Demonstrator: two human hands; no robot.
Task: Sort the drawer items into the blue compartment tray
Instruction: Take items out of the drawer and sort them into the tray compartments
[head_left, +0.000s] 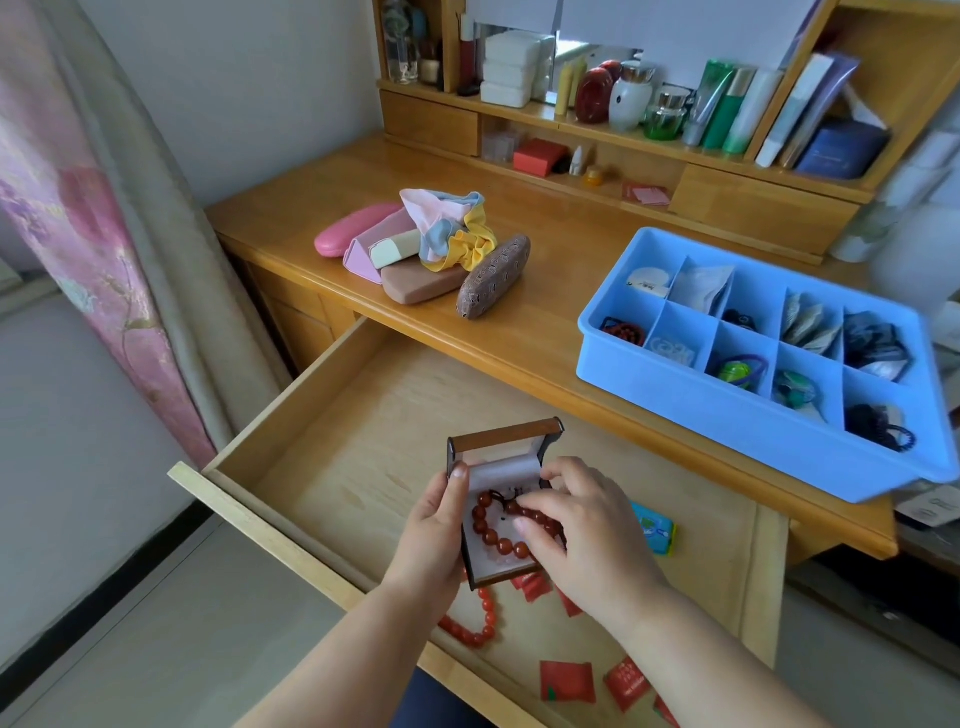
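While left hand (435, 525) grips box (501, 499), right fingers (535, 501) pinch bracelet (498, 535).

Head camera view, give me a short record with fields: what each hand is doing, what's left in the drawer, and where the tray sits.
left hand: holds the open jewellery box by its left side
right hand: fingers on the dark red bead bracelet lying in the box
drawer: pulled open; holds an orange-red bead bracelet, red packets, a small teal box
blue compartment tray: on the desktop, right of the drawer, most compartments already filled
also on desktop: pile of glasses cases with a scrunchie
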